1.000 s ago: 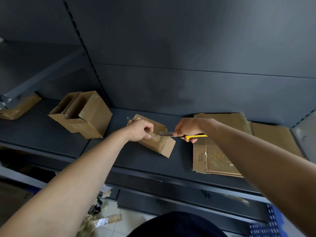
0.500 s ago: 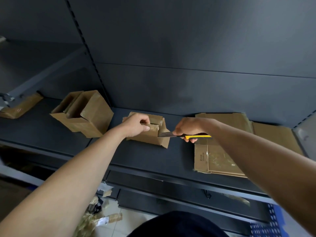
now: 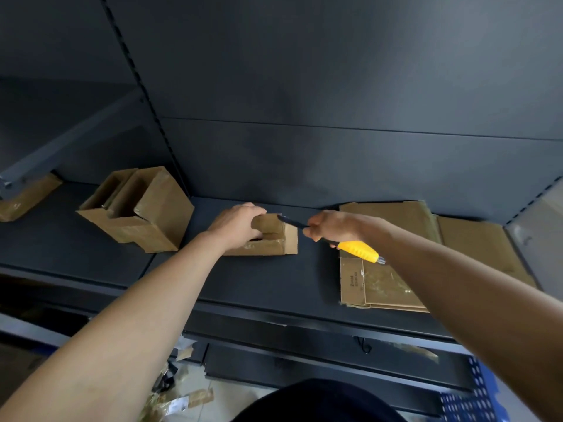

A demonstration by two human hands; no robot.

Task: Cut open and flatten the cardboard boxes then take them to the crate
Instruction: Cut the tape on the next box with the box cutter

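In the head view, the left hand (image 3: 236, 225) is gripping the top of a small cardboard box (image 3: 274, 240) sitting mid-shelf (image 3: 259, 281), covering its left half. The right hand (image 3: 330, 225) is clenching a yellow-handled utility knife (image 3: 358, 249); its blade tip is blurring against the box's upper right corner. Flattened cardboard (image 3: 380, 287) is lying to the right, partly hidden by the forearm.

Three unflattened boxes (image 3: 138, 208) (image 3: 268, 239) (image 3: 27, 197), one knife (image 3: 350, 243), two hands (image 3: 236, 225) (image 3: 330, 223).

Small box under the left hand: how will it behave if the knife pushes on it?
The small box is probably light and may slide on the smooth shelf; the left hand pins it. Its glossy tape likely makes it slippery. The open, thin walls may buckle under the knife.
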